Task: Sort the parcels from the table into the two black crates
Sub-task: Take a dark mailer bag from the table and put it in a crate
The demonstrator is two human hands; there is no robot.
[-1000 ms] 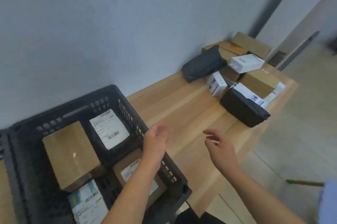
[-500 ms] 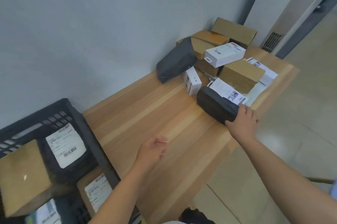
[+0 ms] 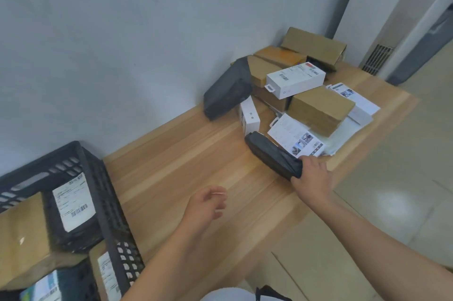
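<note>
Right hand [image 3: 312, 173] reaches to the right part of the light wooden table [image 3: 183, 153], near its front edge. Its fingers are curled round the near end of a long black plastic-wrapped parcel [image 3: 272, 153], and the wrapping creases under the grip. The parcel lies at the near side of the parcel pile, with its far end just beside a small upright white box [image 3: 250, 119]. A white printed sheet with small photos [image 3: 294, 139] lies along its far side, touching it. Whether the parcel rests on the table or is slightly raised: cannot tell. Left hand [image 3: 208, 205] hovers over the bare middle of the table with its fingers loosely curled, holding nothing. Further back in the pile, a brown cardboard carton [image 3: 321, 109] sits beside the sheet. A long white box with a barcode label [image 3: 296, 79] sits on top of other brown cartons. A large dark grey bagged parcel [image 3: 228, 90] leans against the pile on the wall side. A black slatted plastic crate [image 3: 107, 202] stands at the left end of the table, well apart from the pile. It holds a plain brown cardboard box [image 3: 22, 232], a black bagged parcel with a white shipping label [image 3: 73, 202] and a labelled brown carton [image 3: 105, 273] at its near corner.
</note>
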